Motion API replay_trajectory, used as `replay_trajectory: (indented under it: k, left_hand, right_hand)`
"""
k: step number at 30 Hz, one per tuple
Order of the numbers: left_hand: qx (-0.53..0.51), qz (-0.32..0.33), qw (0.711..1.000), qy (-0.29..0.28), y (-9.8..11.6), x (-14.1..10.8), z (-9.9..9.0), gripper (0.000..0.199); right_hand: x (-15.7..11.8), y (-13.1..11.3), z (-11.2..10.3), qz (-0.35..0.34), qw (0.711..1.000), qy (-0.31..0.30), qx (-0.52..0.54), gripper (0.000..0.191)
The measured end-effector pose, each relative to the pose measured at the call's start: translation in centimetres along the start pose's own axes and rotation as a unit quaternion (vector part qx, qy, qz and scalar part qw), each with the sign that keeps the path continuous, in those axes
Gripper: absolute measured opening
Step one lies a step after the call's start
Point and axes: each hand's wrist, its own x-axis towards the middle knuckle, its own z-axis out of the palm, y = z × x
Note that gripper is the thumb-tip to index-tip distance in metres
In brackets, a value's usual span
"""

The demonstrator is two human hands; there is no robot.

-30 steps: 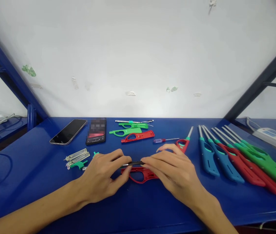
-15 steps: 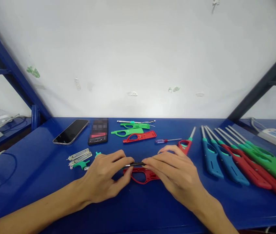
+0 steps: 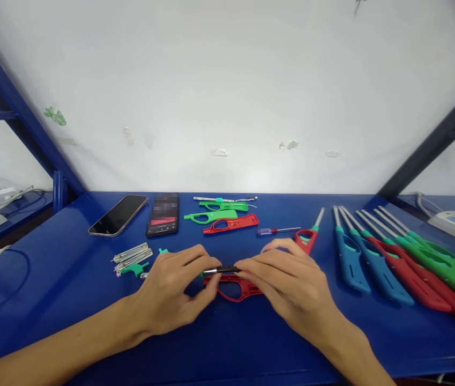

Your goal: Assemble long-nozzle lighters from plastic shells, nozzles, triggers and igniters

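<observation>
Between my two hands is a thin black rod-like part (image 3: 227, 269) with a silvery section toward its left end. My left hand (image 3: 183, 292) pinches its left part between thumb and fingers. The right end is gripped by the fingertips of my right hand (image 3: 291, 284). Just below lies a red lighter shell half (image 3: 247, 288) with a finger loop, partly covered by my right hand. Left of my left hand are clear tube-like parts (image 3: 134, 256) and small green pieces (image 3: 135, 269).
Green shell halves (image 3: 223, 206) and a red shell half (image 3: 239, 222) lie behind the hands, near a screwdriver (image 3: 277, 231) and a red lighter (image 3: 306, 239). Several long lighters (image 3: 388, 268) fan out at right. Two phones (image 3: 118, 215) (image 3: 163, 217) lie back left.
More of the silvery section shows beside my left fingers. Both hands keep nearly the same place and grasp; the whole view has shifted slightly.
</observation>
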Motion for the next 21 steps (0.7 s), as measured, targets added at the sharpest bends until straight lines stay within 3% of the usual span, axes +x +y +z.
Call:
replay_trajectory:
  k: [12,21]
  left_hand:
    - [0.002,0.033,0.998,0.045,-0.01,0.05,0.23,0.018]
    - [-0.013,0.042,0.998,0.047,0.15,-0.21,0.45,0.021]
  right_hand:
    - [-0.06,-0.11,0.06,0.000,1.000,-0.007,0.006,0.015]
    - [0.16,-0.55,0.37,-0.002,1.000,-0.010,0.025,0.011]
